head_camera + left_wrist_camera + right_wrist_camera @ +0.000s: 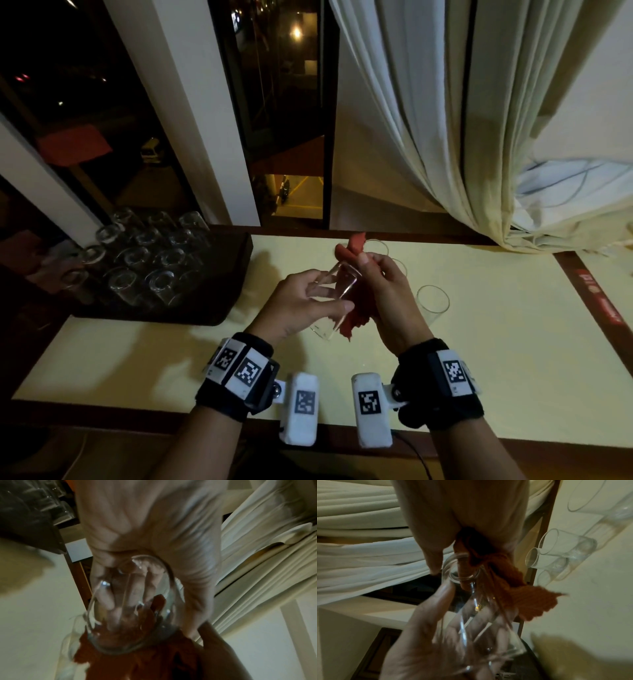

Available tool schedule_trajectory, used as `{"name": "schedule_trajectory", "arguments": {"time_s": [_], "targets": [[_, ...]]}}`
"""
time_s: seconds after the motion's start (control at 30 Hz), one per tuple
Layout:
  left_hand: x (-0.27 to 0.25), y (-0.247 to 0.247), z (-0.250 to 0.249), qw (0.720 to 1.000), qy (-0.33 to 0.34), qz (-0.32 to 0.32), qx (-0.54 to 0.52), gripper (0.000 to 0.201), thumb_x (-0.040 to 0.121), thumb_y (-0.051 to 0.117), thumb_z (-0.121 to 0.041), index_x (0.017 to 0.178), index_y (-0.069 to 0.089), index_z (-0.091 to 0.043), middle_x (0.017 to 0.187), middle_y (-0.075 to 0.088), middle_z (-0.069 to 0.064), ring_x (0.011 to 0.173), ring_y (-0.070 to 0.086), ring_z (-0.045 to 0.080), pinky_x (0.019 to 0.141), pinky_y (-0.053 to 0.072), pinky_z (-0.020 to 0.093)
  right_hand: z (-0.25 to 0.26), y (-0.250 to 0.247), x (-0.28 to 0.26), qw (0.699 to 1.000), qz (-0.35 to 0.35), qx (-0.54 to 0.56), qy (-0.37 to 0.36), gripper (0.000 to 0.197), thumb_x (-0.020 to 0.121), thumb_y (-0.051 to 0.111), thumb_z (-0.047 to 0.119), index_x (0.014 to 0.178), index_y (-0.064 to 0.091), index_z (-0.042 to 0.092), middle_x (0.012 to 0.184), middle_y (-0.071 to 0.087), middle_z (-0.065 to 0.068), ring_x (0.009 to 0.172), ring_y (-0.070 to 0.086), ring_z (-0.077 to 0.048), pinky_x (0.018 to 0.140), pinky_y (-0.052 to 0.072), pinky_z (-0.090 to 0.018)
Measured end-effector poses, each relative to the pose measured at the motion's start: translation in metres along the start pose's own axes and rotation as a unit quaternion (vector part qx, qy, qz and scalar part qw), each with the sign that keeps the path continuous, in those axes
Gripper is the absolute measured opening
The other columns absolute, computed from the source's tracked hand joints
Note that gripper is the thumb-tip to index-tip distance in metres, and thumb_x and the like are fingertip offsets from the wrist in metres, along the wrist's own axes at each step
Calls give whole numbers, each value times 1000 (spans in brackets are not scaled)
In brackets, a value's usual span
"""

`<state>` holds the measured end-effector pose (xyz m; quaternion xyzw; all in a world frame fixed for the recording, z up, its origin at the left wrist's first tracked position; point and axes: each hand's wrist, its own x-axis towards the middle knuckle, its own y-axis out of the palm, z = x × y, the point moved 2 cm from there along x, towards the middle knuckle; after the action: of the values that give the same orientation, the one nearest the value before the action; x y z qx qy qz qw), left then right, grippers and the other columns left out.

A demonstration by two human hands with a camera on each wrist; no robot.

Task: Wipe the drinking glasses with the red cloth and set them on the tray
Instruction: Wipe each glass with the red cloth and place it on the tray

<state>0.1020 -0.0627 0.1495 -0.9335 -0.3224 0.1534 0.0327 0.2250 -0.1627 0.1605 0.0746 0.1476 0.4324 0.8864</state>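
Observation:
My left hand point(325, 296) grips a clear drinking glass point(337, 294), tilted above the middle of the yellow table point(496, 359). The right hand point(371, 274) pinches the red cloth point(356, 317) against the glass's side; cloth ends stick out above and below the hand. In the left wrist view the fingers point(102, 599) wrap the glass point(133, 582), with the red cloth point(137, 658) bunched at its far end. From the right wrist view, the cloth point(506, 582) drapes over one end of the glass point(471, 615). A dark tray point(222, 308) at the left holds several upturned glasses point(159, 284).
Three more glasses stand on the table right of my hands, the nearest one point(433, 303) beside the right wrist; in the right wrist view these glasses point(565, 550) show in a row. White curtains point(445, 120) hang down to the table's far right corner. Dark windows lie behind.

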Motion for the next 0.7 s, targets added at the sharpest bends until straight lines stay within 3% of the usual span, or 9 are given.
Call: {"name": "schedule_trajectory", "arguments": {"time_s": [0.07,0.13,0.17,0.23,0.3,0.37,0.47,0.6,0.7], "targets": [[-1,3,-2,998,-15,-41,-54,53,70,87,-33,117,66,-19,108,74,-7,103,71,15,90,54,33,-1,1,-2,999,7,29,18,36,102,53,37,126,55,11,106,73,-10,77,68,-24,60,52,-36],[0,8,-1,990,-34,-67,-124,48,76,85,-27,118,66,-16,117,71,-4,106,69,15,84,53,33,-1,1,-2,998,8,56,23,35,103,50,37,131,53,16,117,72,-6,101,69,-27,78,54,-44],[0,10,-1,983,-42,-77,-159,40,78,84,-24,114,67,-17,119,70,-5,105,68,14,82,52,34,0,1,-2,998,8,62,25,34,103,50,37,132,53,18,117,72,-7,104,67,-29,81,52,-47],[-3,14,-4,971,-46,-86,-219,28,83,77,-18,109,67,-17,112,70,-9,101,67,12,79,51,35,0,3,-4,997,12,72,34,35,102,50,38,130,53,17,114,71,-11,103,65,-34,82,50,-50],[-7,18,-9,963,-40,-80,-255,40,80,72,-26,117,65,-11,106,73,-3,104,67,19,80,52,38,-1,6,-6,995,27,79,47,41,98,56,42,130,53,16,117,70,-17,104,65,-37,86,49,-53],[-7,21,-14,963,-12,-82,-255,52,80,65,-38,124,64,-11,112,74,4,114,63,23,91,50,44,-4,9,-8,994,47,76,56,50,89,68,42,131,54,18,119,68,-22,104,65,-35,83,48,-50],[-7,22,-18,956,19,-82,-282,55,85,58,-46,132,63,-17,122,71,5,121,62,22,99,48,43,-9,10,-8,989,76,109,62,61,78,74,24,134,54,15,117,69,-13,102,68,-26,79,56,-38],[-11,22,-18,954,42,-50,-291,51,93,55,-43,136,57,-18,126,69,9,120,64,23,96,51,39,-8,11,-8,984,100,143,31,67,68,79,9,131,54,8,106,70,-8,98,67,-27,84,53,-42],[-12,18,-15,962,36,-37,-269,55,88,70,-47,137,54,-27,131,66,5,122,63,23,94,52,44,-9,10,-8,982,105,155,-1,75,57,85,12,125,55,6,101,70,-7,93,67,-25,80,54,-42]]}}
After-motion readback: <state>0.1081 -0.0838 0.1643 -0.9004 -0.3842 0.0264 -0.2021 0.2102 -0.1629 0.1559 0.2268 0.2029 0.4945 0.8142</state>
